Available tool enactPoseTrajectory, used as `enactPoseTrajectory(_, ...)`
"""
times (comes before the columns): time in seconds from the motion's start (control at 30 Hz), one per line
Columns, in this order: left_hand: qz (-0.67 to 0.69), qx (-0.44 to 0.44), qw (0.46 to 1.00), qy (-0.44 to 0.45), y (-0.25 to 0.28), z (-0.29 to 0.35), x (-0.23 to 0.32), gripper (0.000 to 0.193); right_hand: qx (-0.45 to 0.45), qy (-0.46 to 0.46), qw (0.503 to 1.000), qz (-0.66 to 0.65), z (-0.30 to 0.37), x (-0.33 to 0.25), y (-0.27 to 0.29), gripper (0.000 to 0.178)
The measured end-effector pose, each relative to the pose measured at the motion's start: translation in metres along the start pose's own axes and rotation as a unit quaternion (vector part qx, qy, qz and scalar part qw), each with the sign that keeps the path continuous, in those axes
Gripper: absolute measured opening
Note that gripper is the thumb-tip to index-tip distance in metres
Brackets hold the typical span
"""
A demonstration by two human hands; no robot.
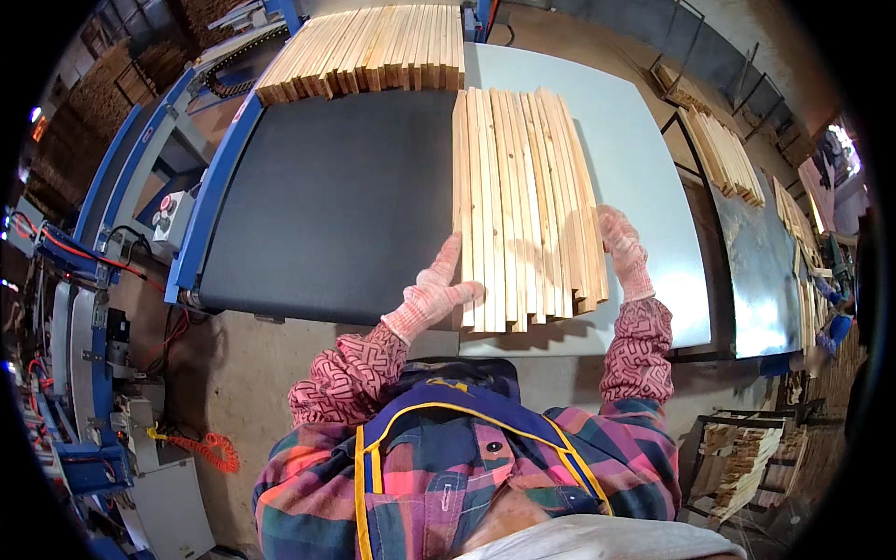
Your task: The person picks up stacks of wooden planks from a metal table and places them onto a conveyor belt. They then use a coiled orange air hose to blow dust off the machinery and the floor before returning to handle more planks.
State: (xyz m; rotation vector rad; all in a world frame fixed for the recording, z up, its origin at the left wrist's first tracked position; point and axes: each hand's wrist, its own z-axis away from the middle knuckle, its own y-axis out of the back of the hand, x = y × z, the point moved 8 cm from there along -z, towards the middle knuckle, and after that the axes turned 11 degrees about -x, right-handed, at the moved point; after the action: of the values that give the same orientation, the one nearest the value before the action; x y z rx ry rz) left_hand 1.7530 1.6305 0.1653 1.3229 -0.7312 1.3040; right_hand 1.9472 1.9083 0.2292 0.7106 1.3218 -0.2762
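Observation:
A row of pale wooden strips (523, 205) lies side by side, with uneven near ends, on a light grey table (644, 187) next to a black conveyor belt (336, 205). My left hand (434, 289), in a pinkish knit glove, holds the row's left side; its fingers stretch along the outer strip and its thumb lies by the near ends. On the opposite side, my gloved right hand (623, 247) presses against the outermost strip with bent fingers. The row is held between both hands. The strips hide some of my fingertips.
Another row of wooden strips (373, 47) lies across the belt's far end. A blue machine frame (219, 187) with a control box (171, 219) and red button borders the belt's left. More strips (723, 154) lie on a metal table (761, 271) at right. A co-worker's blue sleeve (835, 331) shows at far right.

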Motion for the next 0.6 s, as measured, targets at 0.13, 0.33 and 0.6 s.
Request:
enactPoseTrajectory(0.13, -0.106, 0.009, 0.994, 0.012, -0.02, 0.009, 0.025, 0.112, 0.06, 0.027, 0.98, -0.19, -0.022, 0.074, 0.021, 0.055)
enactPoseTrajectory(0.33, -0.21, 0.047, 0.975, -0.044, -0.046, 0.061, 0.052, 0.115, 0.184, 0.079, 0.929, -0.312, -0.051, 0.081, -0.015, 0.051)
enactPoseTrajectory(0.6, -0.237, 0.022, 0.969, 0.066, 0.006, 0.074, 0.042, 0.105, 0.148, -0.01, 0.887, -0.438, -0.044, 0.086, -0.061, 0.058)
